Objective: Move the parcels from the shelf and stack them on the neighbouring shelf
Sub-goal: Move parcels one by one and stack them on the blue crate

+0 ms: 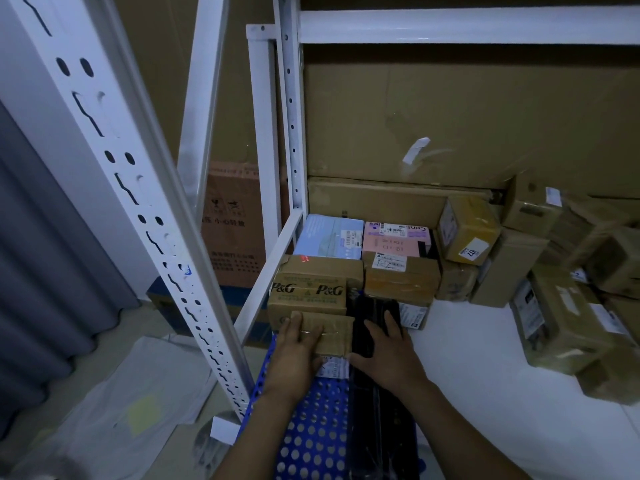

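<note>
1. The left hand [298,344] lies open on the small taped parcel [334,332], fingers nearly straight across its top left part. Whether the thumb grips the side cannot be told.
2. The right hand [388,351] is spread wide and flat on a long black package [375,310] just right of the parcel, with its thumb reaching to the parcel's near right corner.
3. The small taped parcel sits at the front left corner of the white shelf board [485,358], on a blue perforated panel [311,427] and touching the P&G carton [308,296] behind it.
4. Further back on the shelf, a light-blue box [329,237] and a pink box [394,239] stand side by side.
5. A pile of brown cardboard parcels [561,306] fills the shelf's right side, well apart from both hands.
</note>
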